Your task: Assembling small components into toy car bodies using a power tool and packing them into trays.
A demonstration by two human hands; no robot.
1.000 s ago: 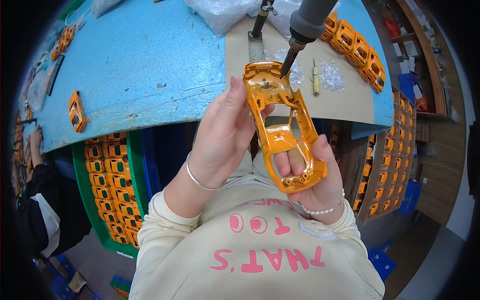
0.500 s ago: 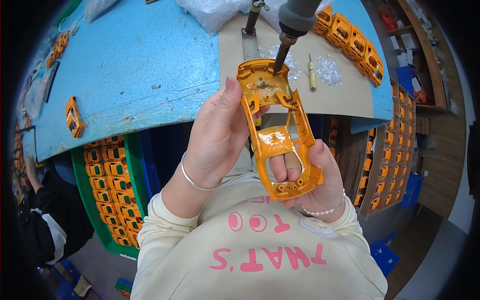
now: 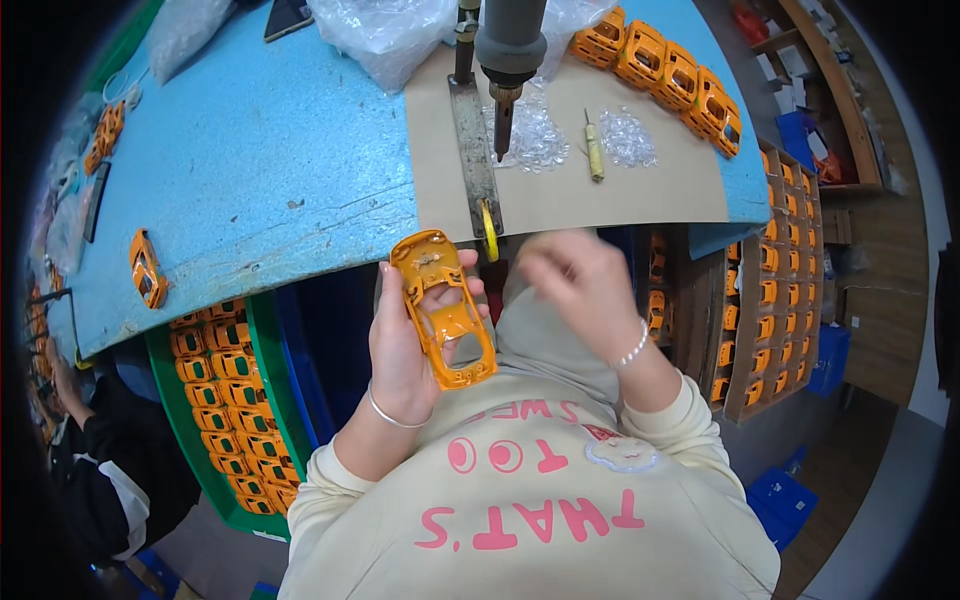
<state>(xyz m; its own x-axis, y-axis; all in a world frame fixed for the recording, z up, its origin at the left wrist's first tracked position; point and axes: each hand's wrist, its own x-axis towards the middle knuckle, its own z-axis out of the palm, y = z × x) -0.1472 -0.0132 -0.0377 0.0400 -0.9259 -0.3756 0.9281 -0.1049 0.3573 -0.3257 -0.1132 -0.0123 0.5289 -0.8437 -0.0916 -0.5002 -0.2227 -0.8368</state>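
My left hand (image 3: 395,340) grips an orange toy car body (image 3: 455,322), its hollow underside turned up, in front of the table edge. To its right, my right hand (image 3: 585,285) is raised over my lap, apart from the car body. Its fingers are curled and blurred, so I cannot make out whether anything is in them. Above the table hangs a grey soldering-iron-like tool (image 3: 505,100) with a dark pointed tip. Small clear plastic pieces (image 3: 535,135) are heaped under and beside that tip, with a second heap (image 3: 628,138) farther right.
A yellow-handled pointed tool (image 3: 594,155) lies between the heaps. Orange car bodies stand in a row (image 3: 680,80) at the far right, and one (image 3: 147,268) sits at the left. A green crate (image 3: 185,400) and a divided box (image 3: 780,300) hold more. At far left sits another person (image 3: 110,430).
The car body has come down and left, away from the hot tool's tip. My right hand has let go of it and moved up, apart from my left.
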